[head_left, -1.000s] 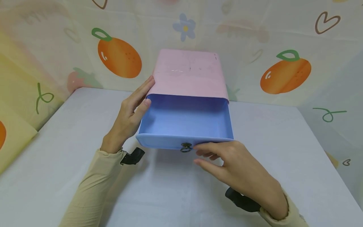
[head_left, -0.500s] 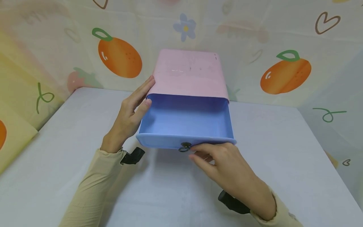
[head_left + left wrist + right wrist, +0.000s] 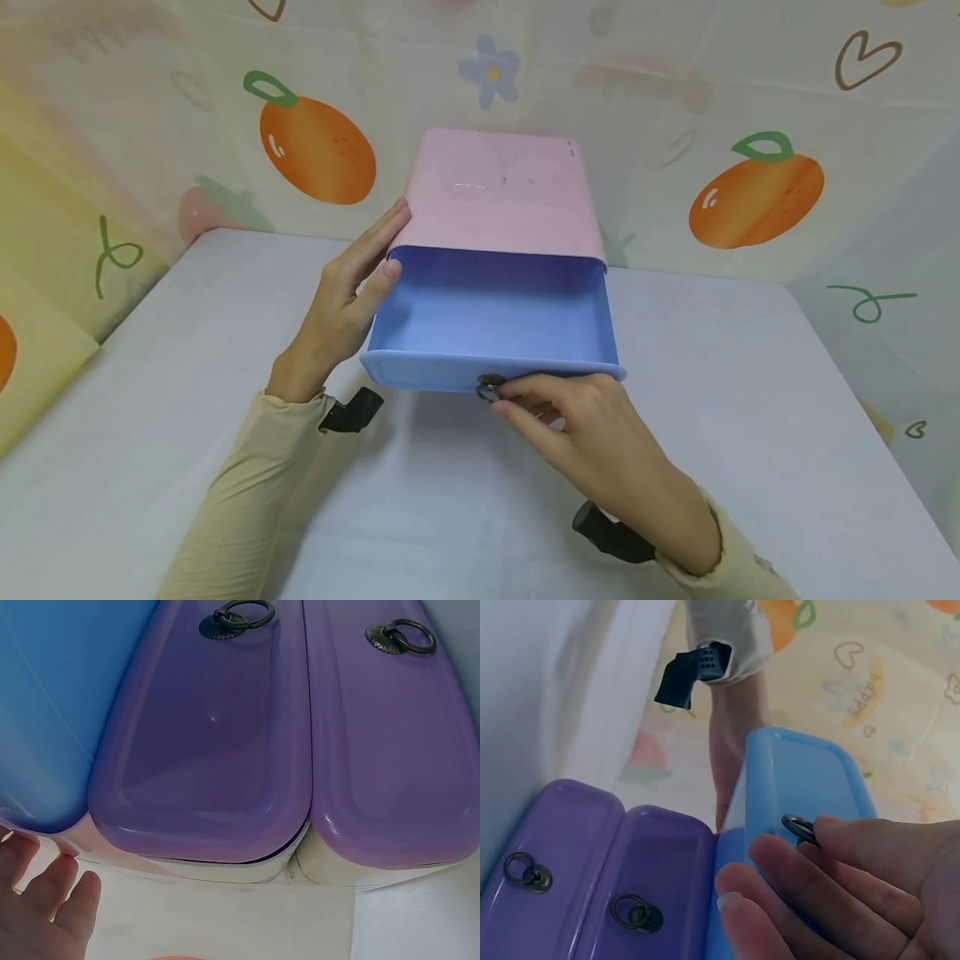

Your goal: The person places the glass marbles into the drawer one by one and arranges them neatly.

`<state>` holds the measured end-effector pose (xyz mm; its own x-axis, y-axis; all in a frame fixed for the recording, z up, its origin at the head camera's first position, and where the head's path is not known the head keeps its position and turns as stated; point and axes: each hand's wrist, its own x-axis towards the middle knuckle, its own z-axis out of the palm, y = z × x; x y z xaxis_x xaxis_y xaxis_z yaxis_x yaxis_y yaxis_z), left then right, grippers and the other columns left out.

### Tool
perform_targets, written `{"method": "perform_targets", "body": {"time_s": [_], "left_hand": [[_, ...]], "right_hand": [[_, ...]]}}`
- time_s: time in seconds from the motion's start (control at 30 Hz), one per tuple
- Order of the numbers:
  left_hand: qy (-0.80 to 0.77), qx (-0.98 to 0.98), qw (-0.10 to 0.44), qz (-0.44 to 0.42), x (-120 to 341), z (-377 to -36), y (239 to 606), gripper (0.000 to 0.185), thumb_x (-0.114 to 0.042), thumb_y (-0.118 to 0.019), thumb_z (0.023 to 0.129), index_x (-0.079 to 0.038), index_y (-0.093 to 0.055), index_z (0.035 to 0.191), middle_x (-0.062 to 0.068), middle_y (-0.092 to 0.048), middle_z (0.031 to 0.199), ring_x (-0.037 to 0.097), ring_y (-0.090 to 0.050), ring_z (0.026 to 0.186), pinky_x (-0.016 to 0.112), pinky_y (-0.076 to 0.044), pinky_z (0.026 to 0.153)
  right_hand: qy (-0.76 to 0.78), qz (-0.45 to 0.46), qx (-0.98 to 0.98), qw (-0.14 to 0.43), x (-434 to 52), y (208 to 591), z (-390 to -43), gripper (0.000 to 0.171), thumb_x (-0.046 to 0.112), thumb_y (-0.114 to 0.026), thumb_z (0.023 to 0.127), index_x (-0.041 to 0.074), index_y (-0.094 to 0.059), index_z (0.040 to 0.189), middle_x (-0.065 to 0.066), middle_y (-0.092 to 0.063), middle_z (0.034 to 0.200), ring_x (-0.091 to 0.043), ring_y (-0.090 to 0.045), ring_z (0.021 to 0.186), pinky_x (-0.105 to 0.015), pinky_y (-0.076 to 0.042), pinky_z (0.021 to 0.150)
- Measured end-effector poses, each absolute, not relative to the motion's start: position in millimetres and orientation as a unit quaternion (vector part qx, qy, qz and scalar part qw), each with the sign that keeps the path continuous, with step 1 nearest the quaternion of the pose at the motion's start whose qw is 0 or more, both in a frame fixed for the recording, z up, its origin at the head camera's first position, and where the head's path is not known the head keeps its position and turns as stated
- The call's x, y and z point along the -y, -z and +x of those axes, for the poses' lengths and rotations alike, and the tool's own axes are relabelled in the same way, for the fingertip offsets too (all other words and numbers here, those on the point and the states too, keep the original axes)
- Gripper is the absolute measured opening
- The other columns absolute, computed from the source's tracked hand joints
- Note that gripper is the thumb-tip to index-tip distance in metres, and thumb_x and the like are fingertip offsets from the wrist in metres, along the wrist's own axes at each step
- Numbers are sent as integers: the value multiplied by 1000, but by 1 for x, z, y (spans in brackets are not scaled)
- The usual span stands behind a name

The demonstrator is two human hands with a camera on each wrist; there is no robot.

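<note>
Blue plastic meets the right hand (image 3: 600, 433): its fingertips pinch the small dark ring pull (image 3: 490, 388) at the middle of the blue drawer (image 3: 491, 321) front, thumb above and fingers curled below. The right wrist view shows the ring (image 3: 801, 829) caught between thumb and forefinger against the drawer's front face. The drawer stands pulled well out of the pink cabinet (image 3: 501, 196), its inside bare. The left hand (image 3: 345, 304) lies flat against the cabinet's left side, fingers straight and together, thumb tip resting on the drawer's left wall where it leaves the cabinet. Below the blue drawer, the left wrist view shows two purple drawers (image 3: 217, 750), both closed, each with its own ring pull (image 3: 238, 616). The cabinet sits on a white table (image 3: 750, 400), against a backdrop (image 3: 757, 192) printed with oranges, behind the cabinet.

To move the drawer well, it seems best to keep the pinch centred on the ring and travel straight along the cabinet's length, while the left palm braces the cabinet so it does not slide or twist.
</note>
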<state>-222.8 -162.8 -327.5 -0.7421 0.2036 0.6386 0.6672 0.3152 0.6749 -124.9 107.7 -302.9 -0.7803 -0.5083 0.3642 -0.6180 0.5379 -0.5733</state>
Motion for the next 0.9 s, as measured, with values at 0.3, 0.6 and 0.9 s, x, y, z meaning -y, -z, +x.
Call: {"method": "perform_targets", "body": {"time_s": [0.3,0.6,0.9], "left_hand": [[512,774,234,-292,165,-225,329,48,-16,-42,102,-10,-44,150,2,-40,158,13,-36,148,29,-29,123],[502,778,239,-293,166,-225,330,47,-23,-38,105,-9,-44,150,4,-40,158,14,-35,148,31,-26,124],[506,774,235,-299,166,-224,329,47,-25,-36,106,-9,-44,150,4,-40,158,14,-35,149,30,-26,124]], "right_hand": [[-374,329,862,100,-109,307,-131,9,10,-73,88,7,-77,95,1,-78,88,-4,-72,73,-17,-58,65],[-383,321,855,139,-107,313,-138,8,7,-74,87,7,-77,95,0,-78,88,-7,-72,70,-22,-59,63],[-421,326,821,207,-106,325,-154,11,2,-76,83,3,-76,94,-3,-78,86,-10,-74,71,-15,-57,64]]}}
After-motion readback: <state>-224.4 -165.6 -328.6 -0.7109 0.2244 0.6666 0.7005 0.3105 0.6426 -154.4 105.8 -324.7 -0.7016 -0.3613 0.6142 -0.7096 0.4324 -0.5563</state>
